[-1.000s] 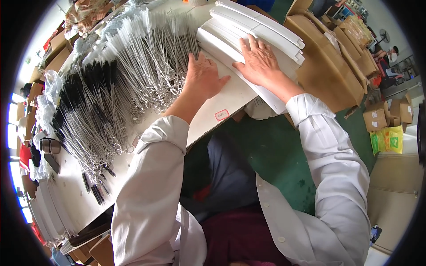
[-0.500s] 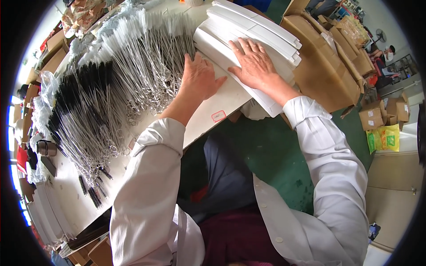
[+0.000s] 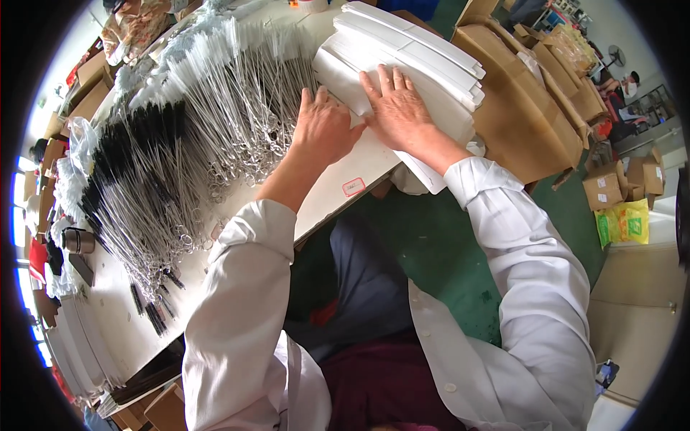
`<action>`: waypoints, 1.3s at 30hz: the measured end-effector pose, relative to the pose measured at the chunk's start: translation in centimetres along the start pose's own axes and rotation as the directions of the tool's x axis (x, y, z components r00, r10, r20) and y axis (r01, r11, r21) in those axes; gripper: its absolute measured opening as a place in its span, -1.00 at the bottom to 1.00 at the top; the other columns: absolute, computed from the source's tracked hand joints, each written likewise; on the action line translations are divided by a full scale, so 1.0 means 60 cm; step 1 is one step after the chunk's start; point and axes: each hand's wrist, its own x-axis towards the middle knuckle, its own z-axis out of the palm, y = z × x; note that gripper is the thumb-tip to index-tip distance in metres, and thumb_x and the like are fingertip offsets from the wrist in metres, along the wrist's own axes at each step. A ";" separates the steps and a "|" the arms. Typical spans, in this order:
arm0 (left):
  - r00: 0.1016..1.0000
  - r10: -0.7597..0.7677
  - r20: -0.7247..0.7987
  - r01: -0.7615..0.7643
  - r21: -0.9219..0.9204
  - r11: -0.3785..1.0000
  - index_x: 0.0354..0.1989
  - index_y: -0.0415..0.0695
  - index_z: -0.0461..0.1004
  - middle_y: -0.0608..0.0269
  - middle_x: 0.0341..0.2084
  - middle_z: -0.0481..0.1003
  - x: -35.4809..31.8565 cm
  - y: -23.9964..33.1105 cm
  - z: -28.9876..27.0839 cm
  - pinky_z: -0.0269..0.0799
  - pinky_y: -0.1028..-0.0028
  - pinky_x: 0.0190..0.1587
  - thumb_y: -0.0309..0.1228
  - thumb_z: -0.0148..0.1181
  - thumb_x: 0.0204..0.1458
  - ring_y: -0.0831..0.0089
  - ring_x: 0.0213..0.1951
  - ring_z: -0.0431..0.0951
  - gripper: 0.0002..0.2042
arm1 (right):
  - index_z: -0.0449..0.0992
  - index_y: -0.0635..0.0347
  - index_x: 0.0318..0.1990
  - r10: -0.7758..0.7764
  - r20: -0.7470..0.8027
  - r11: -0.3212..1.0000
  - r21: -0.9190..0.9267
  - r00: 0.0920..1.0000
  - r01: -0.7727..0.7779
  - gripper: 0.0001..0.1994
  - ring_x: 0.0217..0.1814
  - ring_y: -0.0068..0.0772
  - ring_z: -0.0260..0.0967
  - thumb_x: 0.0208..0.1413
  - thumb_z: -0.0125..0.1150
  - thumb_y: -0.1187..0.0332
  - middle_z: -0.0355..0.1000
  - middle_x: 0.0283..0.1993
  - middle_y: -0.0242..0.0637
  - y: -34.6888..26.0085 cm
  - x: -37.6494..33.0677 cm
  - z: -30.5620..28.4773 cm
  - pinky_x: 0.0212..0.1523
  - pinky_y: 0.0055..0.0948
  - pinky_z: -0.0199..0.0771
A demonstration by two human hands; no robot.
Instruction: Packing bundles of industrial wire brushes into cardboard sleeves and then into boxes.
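My right hand (image 3: 399,111) lies flat with spread fingers on a white flattened carton sheet (image 3: 431,140), near its left edge. Close by on the left, my left hand (image 3: 325,129) rests at that edge with bent fingers; its thumb sticks out and meets or nearly meets my right hand. Both hands appear to hold nothing. A stack of similar white folded sheets (image 3: 410,39) sits just beyond. Beside my left hand lie many thin wire brushes with white bristles (image 3: 237,50) and looped wire ends. Nearer on the left are more wire brushes with black bristles (image 3: 136,136).
The white table (image 3: 129,323) carries a small red-framed label (image 3: 353,187) near its edge. A steel cup (image 3: 77,240) stands at the far left. To the right is a big open cardboard box (image 3: 528,108), with a yellow-green bag (image 3: 624,223) farther off on the green floor (image 3: 445,251).
My right hand has slid left and slightly nearer across the white sheet, closing the gap to my left hand. The sheet's near end has shifted slightly left. My left hand has barely moved.
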 end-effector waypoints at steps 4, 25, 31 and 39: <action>0.994 0.075 -0.075 -0.079 -0.041 0.996 -0.12 -0.29 0.61 -0.05 -0.01 0.57 -0.031 0.009 -0.022 0.05 -0.05 0.44 -0.08 0.25 0.18 0.02 0.34 0.33 -0.57 | -0.03 0.12 0.58 0.010 0.000 0.998 0.066 1.000 -0.010 -0.16 0.63 0.32 -0.12 0.30 0.20 -0.01 -0.07 0.59 0.22 -0.006 -0.004 -0.004 0.59 0.06 -0.09; 0.966 -0.156 -0.206 0.034 -0.496 0.867 -0.01 -0.30 0.55 -0.15 0.03 0.57 -0.348 0.060 -0.091 0.47 0.07 0.18 -0.47 0.40 0.00 -0.12 0.08 0.55 -0.64 | 0.39 0.25 0.29 0.192 -0.418 0.948 0.312 0.888 -0.059 -0.26 0.38 0.11 0.23 -0.05 0.58 0.24 0.28 0.30 -0.04 0.023 -0.322 -0.056 0.38 0.01 0.24; 0.963 -0.206 -0.173 0.082 -0.540 0.837 -0.07 -0.30 0.58 -0.13 -0.01 0.59 -0.398 0.089 -0.086 0.48 0.10 0.18 -0.48 0.41 -0.01 -0.10 0.07 0.57 -0.68 | 0.24 0.34 0.39 0.112 -0.329 0.977 0.210 0.938 -0.043 -0.12 0.56 0.06 0.04 -0.08 0.58 0.26 0.18 0.44 -0.02 -0.010 -0.291 -0.033 0.56 0.05 -0.01; 0.946 -0.278 -0.167 0.142 -0.559 0.817 -0.07 -0.30 0.59 -0.11 -0.06 0.62 -0.468 0.088 -0.096 0.50 0.13 0.14 -0.47 0.40 0.00 -0.07 0.03 0.60 -0.69 | 0.18 0.38 0.40 0.056 -0.370 0.995 0.102 0.927 -0.019 -0.24 0.56 0.02 0.08 0.02 0.36 0.44 0.22 0.42 0.01 -0.003 -0.260 -0.001 0.61 0.03 -0.09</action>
